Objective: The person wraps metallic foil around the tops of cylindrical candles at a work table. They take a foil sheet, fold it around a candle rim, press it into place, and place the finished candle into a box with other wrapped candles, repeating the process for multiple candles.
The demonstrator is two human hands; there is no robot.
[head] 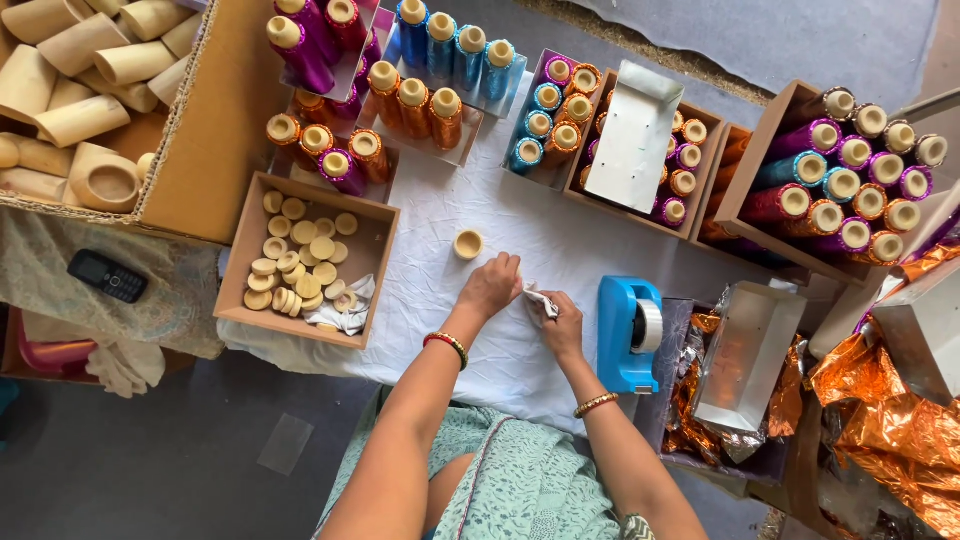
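White crumpled paper [540, 302] is pinched between the left hand [492, 287] and right hand [565, 325], both holding it.

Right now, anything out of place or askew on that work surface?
One small bare cap sits alone on the white cloth, apart from the box of discs. Crumpled orange foil spills loosely at the right. Otherwise the wrapped tubes look orderly.

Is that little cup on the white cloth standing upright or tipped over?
Upright. The small tan cup sits on the white cloth with its round open mouth facing up, just beyond the left hand.
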